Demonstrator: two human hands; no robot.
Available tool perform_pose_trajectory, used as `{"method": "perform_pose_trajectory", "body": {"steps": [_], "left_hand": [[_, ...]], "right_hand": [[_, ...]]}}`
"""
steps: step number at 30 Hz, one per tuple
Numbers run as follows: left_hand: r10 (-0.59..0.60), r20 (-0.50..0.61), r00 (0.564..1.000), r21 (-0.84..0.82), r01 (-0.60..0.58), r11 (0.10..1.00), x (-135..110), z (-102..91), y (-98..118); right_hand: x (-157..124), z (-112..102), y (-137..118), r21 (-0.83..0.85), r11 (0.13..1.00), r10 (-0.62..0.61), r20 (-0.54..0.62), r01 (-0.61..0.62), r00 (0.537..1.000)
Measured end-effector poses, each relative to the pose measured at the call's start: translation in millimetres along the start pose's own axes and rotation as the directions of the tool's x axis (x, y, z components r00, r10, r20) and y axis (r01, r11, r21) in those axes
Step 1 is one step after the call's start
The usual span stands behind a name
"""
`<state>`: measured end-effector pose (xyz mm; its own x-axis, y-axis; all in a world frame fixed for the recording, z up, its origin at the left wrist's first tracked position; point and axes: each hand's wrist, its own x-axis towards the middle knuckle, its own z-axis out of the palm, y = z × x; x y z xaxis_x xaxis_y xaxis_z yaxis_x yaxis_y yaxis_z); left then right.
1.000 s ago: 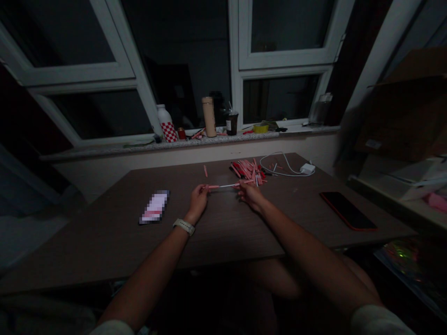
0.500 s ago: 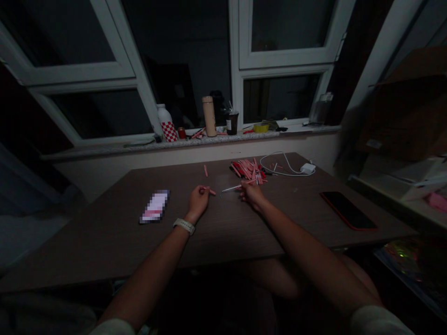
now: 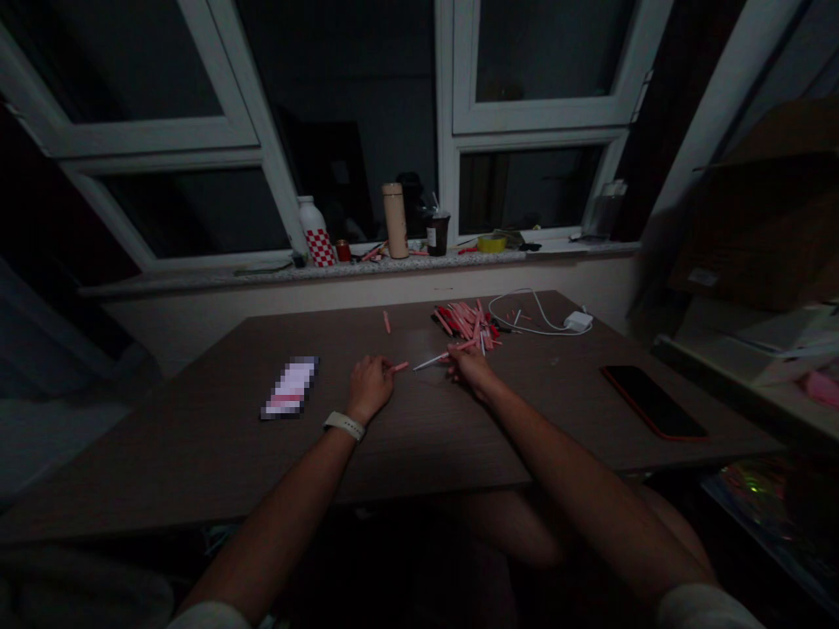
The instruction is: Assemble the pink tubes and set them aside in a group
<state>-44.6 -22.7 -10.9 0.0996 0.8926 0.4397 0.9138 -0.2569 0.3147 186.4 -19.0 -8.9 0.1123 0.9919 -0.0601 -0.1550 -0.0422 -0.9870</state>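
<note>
My left hand (image 3: 370, 384), with a watch on its wrist, is closed around a short pink tube (image 3: 399, 367) that looks like a pen cap or barrel. One end of it sticks out to the right. My right hand (image 3: 467, 367) pinches a slim pink pen (image 3: 464, 346) with a thin white, refill-like length pointing left. That tip lies just right of the pink tube, with a small gap between them. Just beyond my right hand is a pile of pink pen parts (image 3: 467, 320), with red and black pieces among them. A single pink piece (image 3: 386, 322) lies apart, farther back.
A phone with a lit, blurred screen (image 3: 290, 387) lies left on the table (image 3: 216, 454). To the right are a dark tablet or phone (image 3: 652, 402) and a white charger (image 3: 578, 322) with its cable. Bottles, a cup and yellow tape (image 3: 491, 244) stand along the windowsill.
My left hand has turned, and its pink tube now tilts up to the right instead of down. The white tip in my right hand has dropped slightly and shifted a little left.
</note>
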Motion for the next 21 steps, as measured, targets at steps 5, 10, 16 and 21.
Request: {"method": "perform_pose_trajectory", "body": {"steps": [5, 10, 16, 21], "left_hand": [[0.232, -0.062, 0.971, -0.175, -0.239, 0.955, -2.0, 4.0, 11.3], [0.316, 0.005, 0.949, -0.215, -0.307, 0.927, -2.6, 9.3, 13.6], [0.302, 0.053, 0.952, -0.232, -0.282, 0.931, -3.5, 9.0, 13.7], [0.301, 0.083, 0.950, -0.214, -0.278, 0.937, -4.2, 11.5, 12.2]], "right_hand": [[-4.0, 1.1, -2.9, -0.046, 0.999, 0.003, 0.045, -0.001, 0.999], [-5.6, -0.2, -3.1, -0.065, 0.998, -0.003, 0.105, 0.010, 0.994], [-2.1, -3.7, -0.9, -0.067, 0.998, 0.029, 0.129, -0.020, 0.991], [-4.0, -3.4, -3.0, -0.059, 0.998, 0.042, 0.103, -0.036, 0.994]]}}
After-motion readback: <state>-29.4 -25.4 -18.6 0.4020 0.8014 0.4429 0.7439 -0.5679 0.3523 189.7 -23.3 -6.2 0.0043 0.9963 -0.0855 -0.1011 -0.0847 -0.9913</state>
